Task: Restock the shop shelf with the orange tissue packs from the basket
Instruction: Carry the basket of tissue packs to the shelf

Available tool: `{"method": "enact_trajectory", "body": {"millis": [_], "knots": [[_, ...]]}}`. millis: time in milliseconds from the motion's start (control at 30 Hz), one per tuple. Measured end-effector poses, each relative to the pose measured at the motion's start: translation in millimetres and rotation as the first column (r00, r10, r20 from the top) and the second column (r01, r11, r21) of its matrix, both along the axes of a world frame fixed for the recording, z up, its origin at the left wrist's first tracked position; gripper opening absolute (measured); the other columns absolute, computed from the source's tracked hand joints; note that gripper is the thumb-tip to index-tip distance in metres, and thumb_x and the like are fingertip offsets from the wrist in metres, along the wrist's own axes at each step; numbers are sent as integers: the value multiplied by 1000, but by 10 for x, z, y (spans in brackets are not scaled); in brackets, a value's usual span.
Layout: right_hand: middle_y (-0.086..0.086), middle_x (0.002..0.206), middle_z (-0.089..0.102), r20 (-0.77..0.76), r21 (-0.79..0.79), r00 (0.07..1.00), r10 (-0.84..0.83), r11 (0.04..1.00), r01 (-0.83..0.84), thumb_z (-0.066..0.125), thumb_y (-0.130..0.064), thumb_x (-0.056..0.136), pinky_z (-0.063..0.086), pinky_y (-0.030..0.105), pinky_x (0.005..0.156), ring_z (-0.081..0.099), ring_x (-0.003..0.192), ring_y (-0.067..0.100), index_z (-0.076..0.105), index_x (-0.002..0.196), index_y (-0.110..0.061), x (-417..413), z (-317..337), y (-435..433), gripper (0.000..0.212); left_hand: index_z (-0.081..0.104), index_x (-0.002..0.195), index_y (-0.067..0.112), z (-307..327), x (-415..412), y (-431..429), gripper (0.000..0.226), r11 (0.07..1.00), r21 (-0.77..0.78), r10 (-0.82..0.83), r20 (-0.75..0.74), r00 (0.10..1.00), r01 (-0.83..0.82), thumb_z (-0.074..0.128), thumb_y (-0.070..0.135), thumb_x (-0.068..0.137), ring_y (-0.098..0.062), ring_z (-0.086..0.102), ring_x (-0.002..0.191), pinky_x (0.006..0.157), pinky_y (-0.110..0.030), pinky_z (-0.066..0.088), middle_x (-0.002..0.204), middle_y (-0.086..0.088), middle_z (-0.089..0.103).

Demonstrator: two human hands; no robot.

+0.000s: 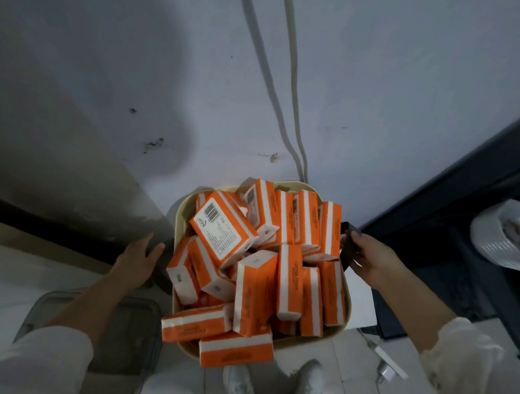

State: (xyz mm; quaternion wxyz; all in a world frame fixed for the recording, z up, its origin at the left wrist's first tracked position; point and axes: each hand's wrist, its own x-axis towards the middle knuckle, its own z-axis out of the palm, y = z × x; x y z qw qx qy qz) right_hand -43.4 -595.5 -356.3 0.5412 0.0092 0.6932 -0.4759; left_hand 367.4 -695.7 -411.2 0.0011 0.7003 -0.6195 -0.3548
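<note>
Between the two hands stands a cream basket (300,186), heaped over its rim with orange tissue packs (288,283). The packs lie every which way. Some stand on end toward the right hand's side, one lies on top nearer the left hand with its barcode label (212,211) facing up, and two hang over the near edge of the basket.

The right hand (371,256) has its fingers curled round a dark strap handle (347,244) at the basket's right side. The left hand (135,263) reaches in at the basket's left side with thumb and fingers spread and fairly straight. There is a dark shape just beyond its fingertips, but I cannot tell whether the hand touches it or the basket. Both arms come out of white sleeves (35,363).

Under the left forearm sits a clear plastic box with a lid (100,338) on the tiled floor (350,347). Below the basket, nearest the person, a pair of white shoes (240,384) shows. Beyond the right hand is a dark shelf unit (459,203), with a white plastic-wrapped roll (505,235) at its far edge. Below the right forearm a white power adapter (387,370) lies on the floor. Beyond both hands rises a pale, scuffed wall (404,84), with two pale cables (296,139) running down it to just behind the basket.
</note>
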Motion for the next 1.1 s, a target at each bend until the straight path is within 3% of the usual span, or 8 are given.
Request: {"method": "enact_trajectory", "body": {"millis": [167,267,433,533,700,800,933,1100], "knots": [[4,90,67,-45,-26,998,31,999,-33,53,-15,93,48,31,77,62,87,15,63,90,-15,45,15,34,11,30,147,12,-116,-52,37,52,993,52,108,-100,989,-104,37,36,101,-31,29,139,112,-43,24,152,-14,31],[4,94,68,-72,-21,996,47,999,-49,53,-15,93,47,30,75,62,90,15,63,93,-16,99,50,31,10,40,141,10,-136,-77,75,49,975,107,213,-228,950,-193,30,38,102,-30,37,133,108,-41,28,142,-10,43],[5,100,68,-126,-9,988,92,996,-94,55,-17,92,48,31,79,62,96,17,63,106,-13,140,32,15,17,62,108,14,-107,-76,121,52,872,377,466,-437,769,-314,29,53,98,-25,59,103,96,-45,44,109,-10,64],[7,102,67,-142,-12,984,113,993,-115,54,-19,92,48,33,84,62,99,18,63,104,-14,154,28,20,15,65,100,10,-71,-77,116,54,905,297,405,-375,834,-305,33,53,97,-27,61,96,89,-41,47,99,-12,67],[8,104,67,-134,-20,988,74,997,-77,55,-17,92,48,36,89,62,100,20,62,102,-15,164,72,41,12,61,81,8,157,-72,93,44,956,149,286,-298,911,-252,42,45,97,-23,57,69,61,-29,44,73,-10,58],[8,101,66,-88,-33,996,5,999,-8,56,-19,92,50,34,80,63,97,20,61,106,-14,159,125,52,16,58,78,11,266,-110,123,36,962,179,253,-320,913,-204,47,40,96,-22,54,70,67,-32,43,71,-7,55],[6,91,63,-37,-29,999,-2,1000,1,53,-25,94,47,32,70,61,81,15,60,102,-13,152,195,79,17,56,79,12,409,-214,165,30,920,258,385,-444,809,-297,46,33,98,-19,48,65,69,-32,41,66,-3,48],[5,84,59,-45,-37,998,36,999,-37,60,-30,89,49,31,67,58,72,14,59,103,-13,199,282,89,22,54,66,15,590,-387,188,45,884,344,457,-494,739,-317,52,53,89,-28,61,78,89,-44,44,61,-2,59]]}}
